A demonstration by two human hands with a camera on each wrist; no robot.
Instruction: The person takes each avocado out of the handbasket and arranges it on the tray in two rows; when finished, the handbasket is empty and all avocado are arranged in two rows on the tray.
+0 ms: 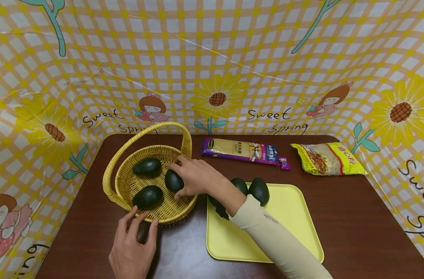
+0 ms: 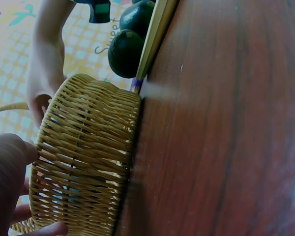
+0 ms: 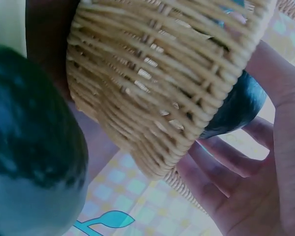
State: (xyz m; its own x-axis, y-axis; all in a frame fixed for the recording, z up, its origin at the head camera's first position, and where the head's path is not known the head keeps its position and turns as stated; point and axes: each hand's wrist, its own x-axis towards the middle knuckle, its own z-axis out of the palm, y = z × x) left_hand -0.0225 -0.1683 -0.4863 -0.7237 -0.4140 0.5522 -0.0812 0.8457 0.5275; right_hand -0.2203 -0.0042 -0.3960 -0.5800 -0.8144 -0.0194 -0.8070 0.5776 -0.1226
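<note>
A yellow wicker basket [image 1: 177, 221] with a tall handle stands on the left of the table. Two dark green avocados [image 1: 148, 197] lie inside it. My right hand [image 1: 196, 176] reaches over the right rim and holds another avocado [image 1: 173, 181], its fingers and thumb spread around it, low inside the basket. In the right wrist view, that avocado [image 3: 241, 105] shows between the rim and the palm. At the near rim is my left hand [image 1: 133, 242], fingers spread and fingertips touching the wicker; its thumb [image 2: 19, 150] shows at the rim in the left wrist view.
A yellow tray [image 1: 295, 236] lies right of the basket, under the right forearm, with more avocados [image 1: 258, 191] at its far left corner, partly hidden by the wrist. Behind it lie a purple pasta packet [image 1: 237, 150] and a yellow food bag [image 1: 328, 159]. Patterned cloth surrounds the table.
</note>
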